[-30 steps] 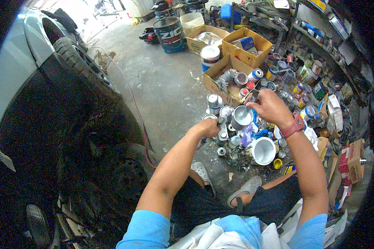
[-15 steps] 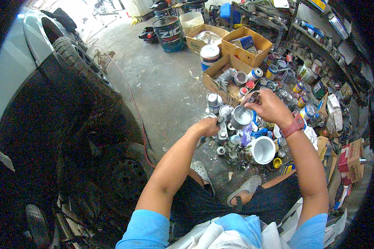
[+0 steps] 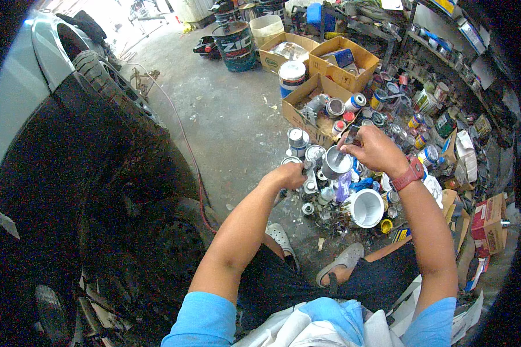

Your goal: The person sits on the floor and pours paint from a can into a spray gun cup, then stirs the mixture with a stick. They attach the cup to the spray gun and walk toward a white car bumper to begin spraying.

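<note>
Looked like the mixing was mid-way: the right hand (image 3: 375, 149) had its fingers pinched on a thin stir stick (image 3: 342, 149) dipped into the open grey paint can (image 3: 336, 162), right below those fingers. The left hand (image 3: 289, 175) was curled shut among the small tins (image 3: 310, 186) beside it; couldn't tell around what. Plenty of cans sat untouched.

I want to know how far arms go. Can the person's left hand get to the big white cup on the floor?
Probably yes. The left hand is low among small tins, and the white cup sits just right of it on the floor, with only small clutter between. The right hand is higher up, over a grey tin.
</note>
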Demonstrator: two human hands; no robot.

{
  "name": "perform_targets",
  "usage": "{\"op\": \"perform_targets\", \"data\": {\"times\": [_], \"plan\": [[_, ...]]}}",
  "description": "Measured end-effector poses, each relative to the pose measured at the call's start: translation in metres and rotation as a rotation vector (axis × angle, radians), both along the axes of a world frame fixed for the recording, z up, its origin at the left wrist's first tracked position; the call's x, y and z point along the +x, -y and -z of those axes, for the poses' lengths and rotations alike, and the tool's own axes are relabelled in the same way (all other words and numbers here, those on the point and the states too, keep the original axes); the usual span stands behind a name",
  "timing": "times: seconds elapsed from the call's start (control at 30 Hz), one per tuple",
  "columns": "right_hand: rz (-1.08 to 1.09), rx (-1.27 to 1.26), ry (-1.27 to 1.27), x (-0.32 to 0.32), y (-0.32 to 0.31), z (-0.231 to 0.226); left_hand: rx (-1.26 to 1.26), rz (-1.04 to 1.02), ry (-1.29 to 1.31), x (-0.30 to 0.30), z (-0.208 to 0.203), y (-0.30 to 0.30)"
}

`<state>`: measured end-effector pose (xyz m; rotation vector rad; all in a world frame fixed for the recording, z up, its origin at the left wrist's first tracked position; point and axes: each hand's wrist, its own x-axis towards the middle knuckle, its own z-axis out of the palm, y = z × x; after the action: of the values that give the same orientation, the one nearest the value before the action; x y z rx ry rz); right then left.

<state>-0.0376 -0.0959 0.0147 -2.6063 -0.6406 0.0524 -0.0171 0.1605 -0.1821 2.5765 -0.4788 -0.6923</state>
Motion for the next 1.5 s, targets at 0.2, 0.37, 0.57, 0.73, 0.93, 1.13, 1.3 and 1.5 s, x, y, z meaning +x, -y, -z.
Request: {"op": "perform_targets", "data": {"times": [0.2,0.37,0.57,0.73,0.93,1.13,1.3,1.5], "plan": [[0.012,-0.054,0.009,0.007,0.001,0.006,0.011,-0.005,-0.030,-0.001,-0.008,0.001],[0.004,0.004,0.119,0.006,0.001,0.007,0.034,-0.001,-0.017,-0.002,-0.007,0.000],[-0.011,0.012,0.059,0.000,-0.001,0.000,0.046,0.014,-0.025,0.001,-0.002,-0.001],[0.024,-0.068,0.124,-0.001,-0.004,0.002,0.049,0.009,-0.026,0.000,-0.006,0.001],[0.075,-0.102,0.062,-0.001,-0.001,0.000,0.050,0.005,-0.038,-0.001,-0.010,0.000],[0.082,-0.143,0.115,-0.001,0.000,0.004,0.024,0.011,-0.024,0.000,-0.006,-0.001],[0.023,-0.033,0.049,0.001,0.003,0.010,0.032,0.009,-0.043,-0.001,-0.010,-0.001],[0.002,0.036,0.032,0.003,0.004,0.016,0.038,-0.007,-0.042,-0.004,-0.019,0.000]]}}
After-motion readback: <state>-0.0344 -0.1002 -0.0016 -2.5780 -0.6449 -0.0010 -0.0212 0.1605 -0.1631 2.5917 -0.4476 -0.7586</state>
